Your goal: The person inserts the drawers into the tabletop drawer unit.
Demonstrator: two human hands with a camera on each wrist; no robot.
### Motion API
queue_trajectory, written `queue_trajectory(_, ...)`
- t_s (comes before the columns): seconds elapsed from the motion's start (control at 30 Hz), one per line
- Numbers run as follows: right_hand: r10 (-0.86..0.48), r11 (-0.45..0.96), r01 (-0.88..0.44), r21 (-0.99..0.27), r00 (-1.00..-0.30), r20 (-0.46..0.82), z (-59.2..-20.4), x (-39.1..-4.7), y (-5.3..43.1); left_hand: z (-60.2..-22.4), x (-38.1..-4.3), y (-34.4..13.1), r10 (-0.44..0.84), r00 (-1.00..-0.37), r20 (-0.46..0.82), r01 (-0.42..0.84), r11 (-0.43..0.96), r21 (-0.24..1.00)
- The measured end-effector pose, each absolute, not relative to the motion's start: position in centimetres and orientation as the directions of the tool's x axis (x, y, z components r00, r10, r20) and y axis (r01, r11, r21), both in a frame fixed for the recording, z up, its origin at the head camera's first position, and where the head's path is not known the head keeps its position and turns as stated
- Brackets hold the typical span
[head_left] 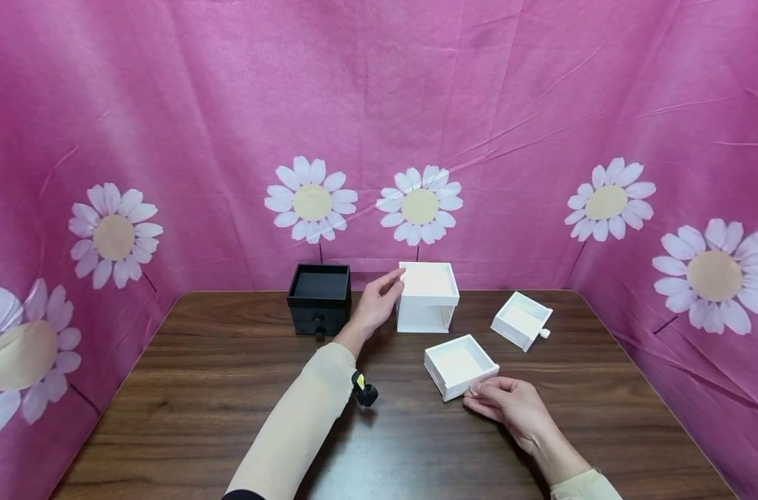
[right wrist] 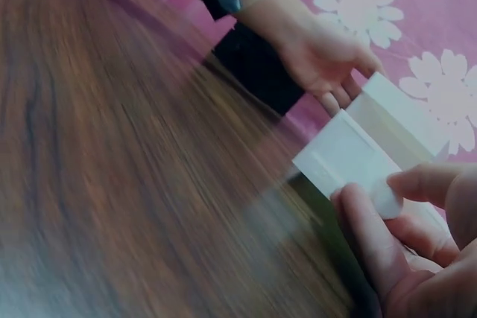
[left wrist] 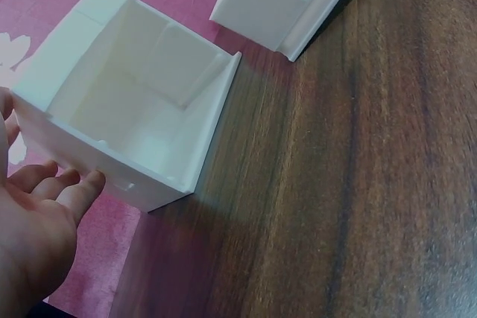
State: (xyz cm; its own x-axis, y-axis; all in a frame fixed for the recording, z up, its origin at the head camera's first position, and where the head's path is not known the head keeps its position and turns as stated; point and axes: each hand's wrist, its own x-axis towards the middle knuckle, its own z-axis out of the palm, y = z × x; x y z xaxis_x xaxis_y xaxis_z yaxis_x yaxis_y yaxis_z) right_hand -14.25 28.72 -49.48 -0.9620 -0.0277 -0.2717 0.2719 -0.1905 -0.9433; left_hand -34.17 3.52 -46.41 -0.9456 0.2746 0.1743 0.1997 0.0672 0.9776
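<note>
My right hand (head_left: 523, 410) pinches the round knob of a small white drawer (head_left: 459, 362) between thumb and fingers. The drawer is held in front of a white cabinet (head_left: 424, 316), knob side toward me. That cabinet's open front shows a hollow inside (left wrist: 149, 98) in the left wrist view. At the cabinet's left side is my left hand (head_left: 379, 302), its extended fingers against the side wall and near the top edge. In the right wrist view, the drawer's front (right wrist: 350, 156) overlaps the cabinet, and the fingers hide part of the knob.
Another white drawer (head_left: 521, 321) with a knob lies at the right rear of the wooden table (head_left: 229, 417). A black cabinet (head_left: 319, 302) with dark knobs stands left of the white one. Pink flowered cloth (head_left: 366, 104) hangs behind and along both sides.
</note>
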Motion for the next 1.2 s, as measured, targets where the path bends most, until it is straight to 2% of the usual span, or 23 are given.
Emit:
queue_trajectory(0.37,0.083,-0.246,0.259,-0.934,-0.954,-0.287,-49.2,-14.4,26.6,-46.7,-34.2,3.6,0.281,-0.943,0.177,0.195,0.038,0.980)
queue_trajectory(1.2,0.182,-0.338,0.206,-0.918,-0.943,-0.279,-49.3,-17.0,22.0,-46.8,-34.2,3.5,0.279,-0.941,0.191,0.209,0.039,0.977)
